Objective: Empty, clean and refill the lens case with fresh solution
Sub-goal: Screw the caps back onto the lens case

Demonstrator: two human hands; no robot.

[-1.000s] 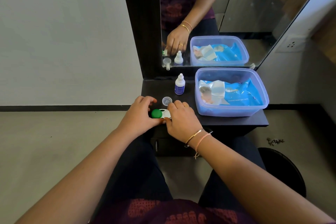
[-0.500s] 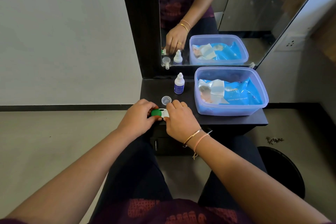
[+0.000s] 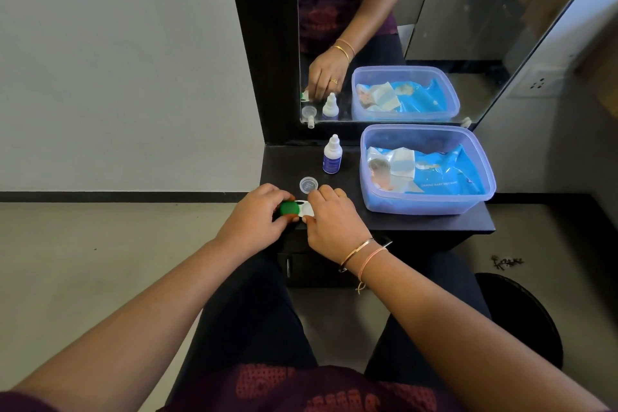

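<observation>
Currently lens case (image 3: 302,209) is lying flat, long axis left-right | left hand (image 3: 255,222) fingers gripping green cap (image 3: 289,208) | right hand (image 3: 336,224) fingers pinching white end | bottle (image 3: 332,157) label unreadable

You have a black vanity shelf (image 3: 352,172) in front of you. A translucent blue plastic tub (image 3: 429,205) fills its 3 o'clock side. An upright solution bottle (image 3: 332,157) stands at 11 o'clock, a small clear cap (image 3: 308,184) near 9, and the lens case (image 3: 306,209) at 8, by the front edge.
</observation>
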